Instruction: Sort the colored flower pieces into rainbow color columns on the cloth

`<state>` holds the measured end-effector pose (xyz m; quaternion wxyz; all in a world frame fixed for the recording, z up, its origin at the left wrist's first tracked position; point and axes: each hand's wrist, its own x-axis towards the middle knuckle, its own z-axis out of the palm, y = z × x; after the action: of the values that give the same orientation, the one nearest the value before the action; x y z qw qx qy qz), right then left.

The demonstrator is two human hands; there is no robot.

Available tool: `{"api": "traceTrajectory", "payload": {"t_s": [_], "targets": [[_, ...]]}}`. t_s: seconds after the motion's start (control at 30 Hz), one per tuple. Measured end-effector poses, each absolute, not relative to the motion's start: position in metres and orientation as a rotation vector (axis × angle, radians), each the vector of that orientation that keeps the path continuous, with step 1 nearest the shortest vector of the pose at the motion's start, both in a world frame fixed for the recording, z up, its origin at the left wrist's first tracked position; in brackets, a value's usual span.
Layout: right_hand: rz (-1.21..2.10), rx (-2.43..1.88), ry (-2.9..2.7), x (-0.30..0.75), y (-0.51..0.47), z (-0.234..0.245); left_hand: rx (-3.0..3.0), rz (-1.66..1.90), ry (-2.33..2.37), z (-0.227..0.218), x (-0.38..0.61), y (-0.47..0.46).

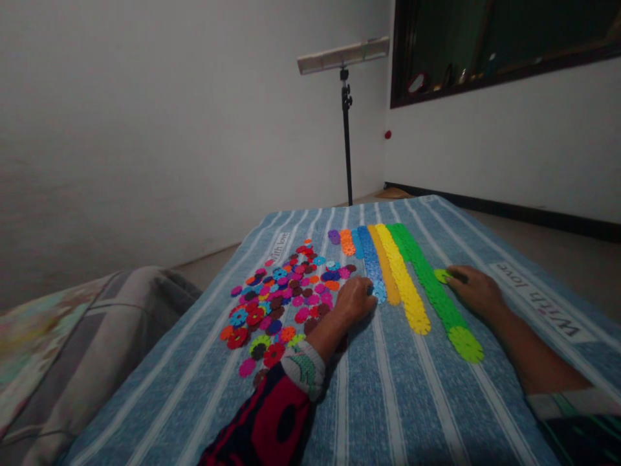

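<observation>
A heap of small flower-shaped plastic discs [281, 298] in mixed colours lies on a blue striped cloth [388, 388]. Beside it the discs are laid out in rows by colour: purple [334, 237], orange [347, 243], blue [371, 262], amber [387, 265], yellow [405, 281] and green [431, 288]. My left hand [356, 299] is curled at the near end of the blue row, fingertips on a blue disc [379, 291]. My right hand [478, 289] rests right of the green row, its fingers closed on a light green disc [442, 276].
A dark light stand [346, 129] with a pale bar on top stands behind the cloth near the white wall. A grey and patterned blanket [97, 336] lies at the left. A dark-framed window [504, 45] is at upper right. White "With love" lettering [543, 304] runs along the cloth's right edge.
</observation>
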<state>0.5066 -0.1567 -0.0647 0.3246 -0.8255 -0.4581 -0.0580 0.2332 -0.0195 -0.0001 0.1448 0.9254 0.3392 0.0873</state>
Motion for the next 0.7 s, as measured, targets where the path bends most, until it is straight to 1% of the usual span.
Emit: {"api": "traceTrajectory", "payload": {"t_s": [0.4, 0.7], "targets": [[-0.132, -2.181, -1.187, 0.509, -0.157, -0.067, 2.650, 0.266, 0.977, -0.002, 0.229, -0.022], [-0.100, -2.206, -1.183, 0.518, -0.160, -0.075, 2.685, 0.258, 0.917, 0.017, 0.177, -0.021]]}}
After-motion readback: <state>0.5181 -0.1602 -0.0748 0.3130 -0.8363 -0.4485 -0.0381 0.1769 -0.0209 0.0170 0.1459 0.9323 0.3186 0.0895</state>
